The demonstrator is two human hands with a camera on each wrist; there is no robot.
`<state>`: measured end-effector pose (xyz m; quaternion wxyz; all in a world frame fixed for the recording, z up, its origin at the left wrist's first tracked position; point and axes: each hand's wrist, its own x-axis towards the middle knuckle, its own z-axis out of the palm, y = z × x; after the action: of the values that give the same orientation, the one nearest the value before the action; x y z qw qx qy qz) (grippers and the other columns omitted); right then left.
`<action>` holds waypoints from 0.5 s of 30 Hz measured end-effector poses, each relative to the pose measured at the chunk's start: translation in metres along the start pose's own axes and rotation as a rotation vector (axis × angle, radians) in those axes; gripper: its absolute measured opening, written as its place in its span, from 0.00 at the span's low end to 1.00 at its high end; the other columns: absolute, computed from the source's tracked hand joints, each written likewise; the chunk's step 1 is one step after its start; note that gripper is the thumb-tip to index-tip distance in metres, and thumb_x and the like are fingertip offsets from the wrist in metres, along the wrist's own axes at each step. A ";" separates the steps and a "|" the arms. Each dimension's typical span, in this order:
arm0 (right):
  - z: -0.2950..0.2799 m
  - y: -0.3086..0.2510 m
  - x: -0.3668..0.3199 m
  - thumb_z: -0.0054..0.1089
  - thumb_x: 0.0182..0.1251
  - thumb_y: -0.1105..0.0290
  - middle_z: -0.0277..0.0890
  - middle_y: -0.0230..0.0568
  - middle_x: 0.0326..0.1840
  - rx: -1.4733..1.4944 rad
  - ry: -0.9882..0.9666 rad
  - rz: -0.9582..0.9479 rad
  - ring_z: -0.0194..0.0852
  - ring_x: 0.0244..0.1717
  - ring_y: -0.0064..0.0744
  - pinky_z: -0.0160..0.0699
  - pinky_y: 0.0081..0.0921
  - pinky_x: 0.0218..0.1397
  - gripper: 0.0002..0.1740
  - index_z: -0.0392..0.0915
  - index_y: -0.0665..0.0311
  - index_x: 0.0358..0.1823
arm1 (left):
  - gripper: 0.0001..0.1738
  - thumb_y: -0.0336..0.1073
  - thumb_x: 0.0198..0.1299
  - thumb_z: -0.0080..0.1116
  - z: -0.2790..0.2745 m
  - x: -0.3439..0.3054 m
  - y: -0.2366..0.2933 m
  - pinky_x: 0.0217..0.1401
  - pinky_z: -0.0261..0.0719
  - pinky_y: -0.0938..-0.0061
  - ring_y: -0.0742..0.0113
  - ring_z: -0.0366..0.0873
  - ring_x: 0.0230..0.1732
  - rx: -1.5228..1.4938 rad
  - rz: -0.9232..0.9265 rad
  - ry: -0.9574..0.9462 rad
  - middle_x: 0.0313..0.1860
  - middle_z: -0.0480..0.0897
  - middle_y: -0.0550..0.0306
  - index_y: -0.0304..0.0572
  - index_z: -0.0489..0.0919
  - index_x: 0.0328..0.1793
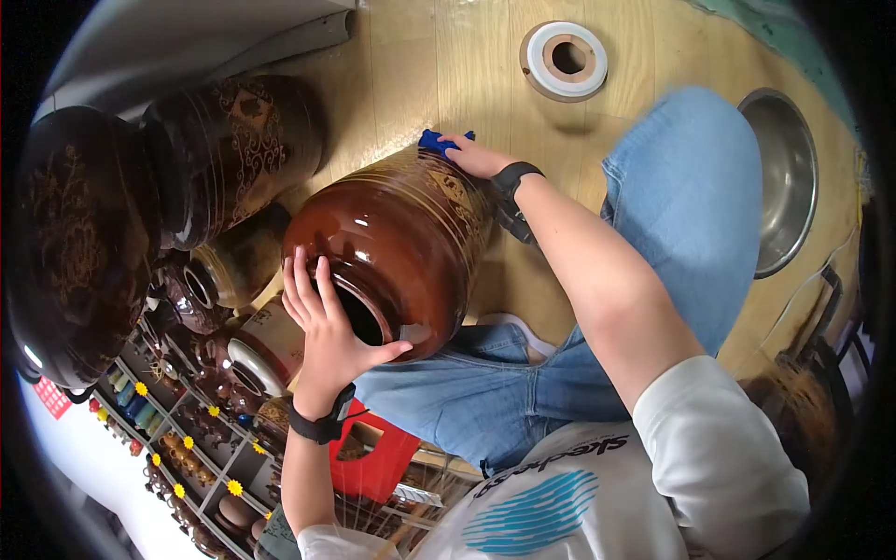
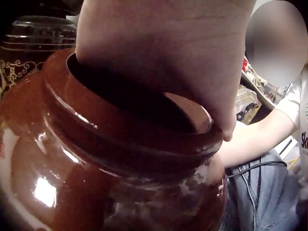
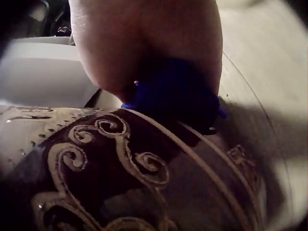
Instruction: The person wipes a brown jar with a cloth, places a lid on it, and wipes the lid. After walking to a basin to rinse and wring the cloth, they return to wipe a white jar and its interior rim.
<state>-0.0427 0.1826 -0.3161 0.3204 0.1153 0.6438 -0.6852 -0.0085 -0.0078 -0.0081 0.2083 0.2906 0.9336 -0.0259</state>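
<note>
The jar (image 1: pixel 390 219) is touched by the left hand (image 1: pixel 327 341), fingers spread; cloth (image 1: pixel 433 142) is grasped by the right hand (image 1: pixel 481 161).

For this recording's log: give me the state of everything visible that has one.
Large reddish-brown jar: mouth uncovered
Blue cloth: bunched against that jar's side
Left hand: fingers spread, at its mouth
Right hand: holding the cloth
Pale-rimmed jar: mouth uncovered
White-rimmed ring: centre hole open
Metal basin: uncovered, partly hidden
</note>
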 end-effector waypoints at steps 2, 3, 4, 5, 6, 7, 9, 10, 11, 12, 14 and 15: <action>0.000 -0.002 -0.002 0.39 0.66 0.64 0.66 0.50 0.58 0.000 0.033 -0.005 0.61 0.60 0.42 0.57 0.30 0.63 0.23 0.61 0.59 0.62 | 0.75 0.74 0.25 0.63 0.001 0.001 -0.001 0.69 0.35 0.48 0.37 0.34 0.71 -0.001 0.011 0.011 0.70 0.40 0.33 0.30 0.39 0.70; -0.001 -0.007 -0.006 0.42 0.64 0.64 0.68 0.51 0.55 -0.067 0.090 -0.018 0.64 0.58 0.43 0.60 0.31 0.61 0.22 0.64 0.59 0.60 | 0.75 0.74 0.25 0.62 0.002 0.000 -0.001 0.69 0.35 0.48 0.37 0.33 0.71 -0.005 0.020 0.020 0.71 0.39 0.33 0.30 0.39 0.70; -0.001 -0.012 -0.010 0.45 0.62 0.65 0.71 0.51 0.53 -0.133 0.147 -0.029 0.67 0.55 0.44 0.63 0.31 0.59 0.21 0.67 0.60 0.57 | 0.75 0.74 0.25 0.62 0.002 0.000 -0.001 0.69 0.35 0.48 0.37 0.33 0.71 -0.006 0.021 0.016 0.71 0.39 0.33 0.30 0.39 0.70; -0.001 -0.018 -0.013 0.45 0.62 0.65 0.71 0.51 0.53 -0.134 0.147 -0.028 0.67 0.55 0.44 0.63 0.31 0.59 0.21 0.67 0.60 0.57 | 0.74 0.74 0.25 0.63 0.002 0.000 -0.001 0.68 0.36 0.46 0.35 0.35 0.71 -0.016 0.022 0.030 0.70 0.41 0.32 0.30 0.41 0.69; -0.001 -0.026 -0.015 0.47 0.58 0.66 0.73 0.52 0.50 -0.177 0.176 -0.076 0.70 0.52 0.46 0.66 0.32 0.57 0.20 0.71 0.60 0.53 | 0.73 0.74 0.26 0.63 0.003 0.000 -0.001 0.67 0.37 0.45 0.34 0.36 0.70 -0.029 0.021 0.046 0.69 0.43 0.31 0.29 0.44 0.69; -0.001 -0.037 -0.018 0.49 0.54 0.68 0.75 0.52 0.47 -0.220 0.206 -0.126 0.72 0.49 0.48 0.69 0.34 0.54 0.19 0.76 0.60 0.49 | 0.73 0.74 0.26 0.63 0.004 0.000 -0.001 0.67 0.37 0.45 0.34 0.36 0.70 -0.034 0.019 0.050 0.69 0.43 0.31 0.29 0.44 0.69; -0.004 -0.066 -0.027 0.51 0.55 0.68 0.75 0.52 0.46 -0.293 0.152 -0.165 0.73 0.48 0.47 0.69 0.33 0.53 0.18 0.76 0.60 0.48 | 0.73 0.73 0.25 0.63 0.005 0.000 -0.002 0.67 0.37 0.45 0.34 0.36 0.70 -0.044 0.022 0.061 0.69 0.42 0.32 0.29 0.44 0.69; -0.004 -0.083 -0.032 0.53 0.55 0.68 0.75 0.51 0.45 -0.360 0.097 -0.205 0.73 0.47 0.45 0.70 0.33 0.52 0.17 0.76 0.61 0.47 | 0.73 0.73 0.25 0.63 0.005 0.000 -0.002 0.67 0.37 0.45 0.34 0.36 0.70 -0.048 0.020 0.067 0.69 0.42 0.32 0.29 0.44 0.69; -0.004 -0.100 -0.039 0.53 0.55 0.69 0.75 0.51 0.45 -0.372 0.069 -0.180 0.74 0.46 0.46 0.70 0.33 0.51 0.17 0.76 0.61 0.48 | 0.73 0.73 0.25 0.64 0.004 0.000 -0.002 0.67 0.37 0.45 0.34 0.36 0.70 -0.038 0.019 0.067 0.69 0.42 0.32 0.29 0.44 0.69; -0.003 -0.108 -0.042 0.53 0.55 0.69 0.75 0.51 0.45 -0.378 0.068 -0.182 0.74 0.46 0.46 0.70 0.33 0.51 0.17 0.76 0.61 0.48 | 0.73 0.73 0.24 0.64 0.004 -0.001 -0.001 0.67 0.37 0.46 0.34 0.36 0.70 -0.028 0.019 0.065 0.69 0.42 0.32 0.29 0.44 0.69; 0.000 -0.125 -0.050 0.53 0.54 0.70 0.76 0.50 0.44 -0.438 0.031 -0.141 0.74 0.45 0.46 0.71 0.32 0.50 0.17 0.76 0.61 0.48 | 0.73 0.73 0.24 0.64 0.003 -0.001 0.000 0.67 0.37 0.46 0.35 0.37 0.70 -0.032 0.018 0.086 0.69 0.43 0.32 0.29 0.45 0.69; 0.000 -0.132 -0.056 0.53 0.54 0.70 0.77 0.49 0.43 -0.456 0.042 -0.182 0.75 0.44 0.45 0.72 0.32 0.50 0.17 0.77 0.61 0.47 | 0.73 0.73 0.24 0.64 0.002 -0.001 0.001 0.67 0.37 0.46 0.35 0.37 0.70 -0.027 0.018 0.090 0.69 0.44 0.32 0.28 0.45 0.69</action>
<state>-0.0769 0.1946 -0.1774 0.2617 -0.0042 0.7962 -0.5455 -0.0066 -0.0080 -0.0099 0.1701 0.2972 0.9395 0.0017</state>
